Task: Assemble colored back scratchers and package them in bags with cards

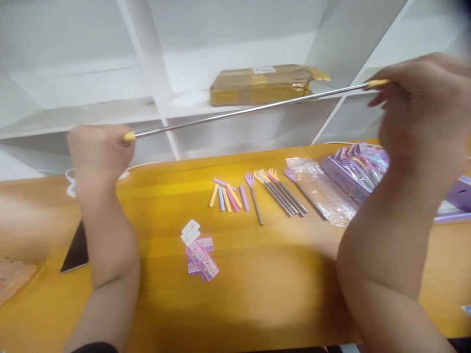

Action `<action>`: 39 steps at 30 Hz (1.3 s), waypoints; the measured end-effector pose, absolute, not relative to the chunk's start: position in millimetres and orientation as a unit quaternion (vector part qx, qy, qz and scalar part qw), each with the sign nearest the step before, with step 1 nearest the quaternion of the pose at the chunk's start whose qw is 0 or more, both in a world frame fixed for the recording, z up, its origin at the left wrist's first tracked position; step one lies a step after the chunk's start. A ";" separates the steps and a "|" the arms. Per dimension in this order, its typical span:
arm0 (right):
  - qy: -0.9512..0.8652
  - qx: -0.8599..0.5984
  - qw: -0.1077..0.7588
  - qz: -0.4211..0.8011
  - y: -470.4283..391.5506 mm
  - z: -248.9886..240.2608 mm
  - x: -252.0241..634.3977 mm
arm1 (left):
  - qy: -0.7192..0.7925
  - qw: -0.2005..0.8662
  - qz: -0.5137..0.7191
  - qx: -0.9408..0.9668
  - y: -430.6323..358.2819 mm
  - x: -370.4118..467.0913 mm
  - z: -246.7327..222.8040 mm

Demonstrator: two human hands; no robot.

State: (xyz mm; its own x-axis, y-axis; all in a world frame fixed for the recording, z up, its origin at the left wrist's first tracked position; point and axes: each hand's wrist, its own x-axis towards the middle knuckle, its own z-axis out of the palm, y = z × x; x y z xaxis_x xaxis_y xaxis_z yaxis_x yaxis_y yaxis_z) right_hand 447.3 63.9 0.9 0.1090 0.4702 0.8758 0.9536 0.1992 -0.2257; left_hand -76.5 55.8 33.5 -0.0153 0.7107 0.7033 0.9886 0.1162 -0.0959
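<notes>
A long telescopic back scratcher, drawn out to a thin silver rod with yellow ends, stretches between my hands above the table. My left hand is a fist around its left yellow end. At the other end, the fingers of my right hand close on the yellow tip, whose shape they mostly hide. Below lie several shorter back scratchers with yellow, purple and pink claw heads and bare metal shafts. Beside them are several loose coloured handle tubes. Nearer me, small pink and white printed cards overlap in a pile.
A clear plastic bag lies beside a purple box of wrapped items at the right. On the white shelf behind sits a taped cardboard carton. A dark flat object is partly behind my left forearm; an orange packet lies at far left.
</notes>
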 end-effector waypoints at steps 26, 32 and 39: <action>-0.882 -0.392 0.212 -0.152 24.5 -22.4 277.9 | -0.587 0.275 -0.039 -0.761 28.2 11.9 -1.7; -0.880 -0.393 0.201 -0.175 25.7 -21.2 283.5 | -0.572 0.286 -0.070 -0.765 25.9 10.9 -3.0; -0.861 -0.377 0.244 -0.239 30.2 -19.0 292.2 | -0.586 0.272 -0.122 -0.753 26.3 12.5 -7.4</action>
State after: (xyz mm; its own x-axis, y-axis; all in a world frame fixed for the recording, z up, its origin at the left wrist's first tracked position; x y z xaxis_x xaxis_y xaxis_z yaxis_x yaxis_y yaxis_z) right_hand 292.2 30.2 -19.0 -0.5971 0.5318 0.6006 0.7655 0.6016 0.2283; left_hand 12.5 26.3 -7.4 0.2834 0.8164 0.5032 0.9496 -0.1655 -0.2662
